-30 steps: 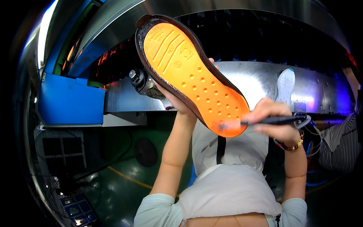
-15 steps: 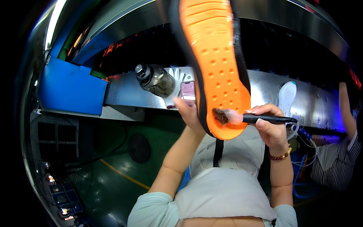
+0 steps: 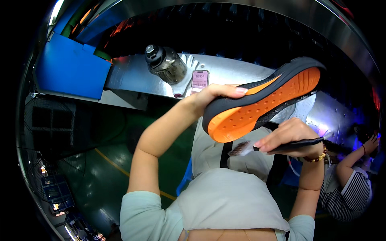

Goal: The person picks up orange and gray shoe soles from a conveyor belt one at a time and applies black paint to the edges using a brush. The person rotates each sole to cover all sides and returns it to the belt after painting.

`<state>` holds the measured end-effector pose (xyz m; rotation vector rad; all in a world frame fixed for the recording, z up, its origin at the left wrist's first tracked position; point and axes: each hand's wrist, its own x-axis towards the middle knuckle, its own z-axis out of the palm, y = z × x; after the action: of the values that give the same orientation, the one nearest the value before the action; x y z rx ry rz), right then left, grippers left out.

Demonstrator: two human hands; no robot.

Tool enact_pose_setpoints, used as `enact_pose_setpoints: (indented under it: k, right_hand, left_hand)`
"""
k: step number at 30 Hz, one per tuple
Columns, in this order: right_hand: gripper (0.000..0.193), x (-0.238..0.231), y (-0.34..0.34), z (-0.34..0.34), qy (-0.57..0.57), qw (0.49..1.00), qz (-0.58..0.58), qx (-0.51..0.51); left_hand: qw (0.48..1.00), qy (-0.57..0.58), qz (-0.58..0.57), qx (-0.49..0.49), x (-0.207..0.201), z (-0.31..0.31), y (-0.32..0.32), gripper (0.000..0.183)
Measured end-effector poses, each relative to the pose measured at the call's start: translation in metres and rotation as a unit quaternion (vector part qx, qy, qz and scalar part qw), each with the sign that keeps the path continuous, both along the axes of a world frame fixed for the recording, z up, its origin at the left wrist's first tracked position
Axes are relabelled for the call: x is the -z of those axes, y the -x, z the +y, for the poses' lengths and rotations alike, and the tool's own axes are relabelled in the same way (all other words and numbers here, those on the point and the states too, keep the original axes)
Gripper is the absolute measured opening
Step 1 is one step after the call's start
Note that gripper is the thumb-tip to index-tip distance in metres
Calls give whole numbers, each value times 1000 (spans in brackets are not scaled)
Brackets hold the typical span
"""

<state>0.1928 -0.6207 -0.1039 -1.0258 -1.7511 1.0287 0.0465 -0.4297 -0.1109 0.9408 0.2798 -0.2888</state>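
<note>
A black shoe sole with an orange inner face (image 3: 265, 110) is tilted diagonally in front of me, its near end low and its far end up to the right. My left hand (image 3: 217, 94) grips it, the thumb lying along the black side wall and the other fingers hidden beneath. Below the sole, my right hand (image 3: 291, 136) is closed round the black handle of a brush (image 3: 242, 148). The dark bristles hang just under the near end of the sole, apart from it. A tube seems to run from the back of the handle.
On the metal bench (image 3: 130, 78) stand a dark see-through bottle (image 3: 167, 68), a white glove (image 3: 189, 64) and a phone (image 3: 200, 80). A pale sole (image 3: 305, 106) lies partly behind the held one. A blue box (image 3: 72, 66) is at left; another person (image 3: 350, 184) sits at right.
The sole has swung from nearly upright to a diagonal, far end to the right. My left hand now shows on its upper side. The brush has come off the orange face and dropped below it.
</note>
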Motion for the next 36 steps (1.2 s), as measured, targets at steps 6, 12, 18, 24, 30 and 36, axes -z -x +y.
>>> enact_pose_setpoints:
  k: [6,12,18,24,30,36]
  right_hand:
    - [18,2,-6,8,-19,998,-57,19]
    - [15,-15,-10,7,-55,990,-122,42]
    - [18,-20,-22,-10,48,979,-200,5]
    - [17,12,-30,-17,-18,988,-82,131]
    - [18,22,-31,-19,-70,968,-2,240]
    - [17,1,-43,-30,31,988,-53,140]
  left_hand:
    - [985,-135,55,95,-4,-2,-13,54]
    - [988,-54,125,67,-10,8,5,56]
    - [989,-61,124,47,-8,17,19,51]
    - [993,-49,105,-4,-5,26,31,46]
    - [985,172,0,-19,14,43,49,44]
    - [992,119,8,-44,13,41,60,60]
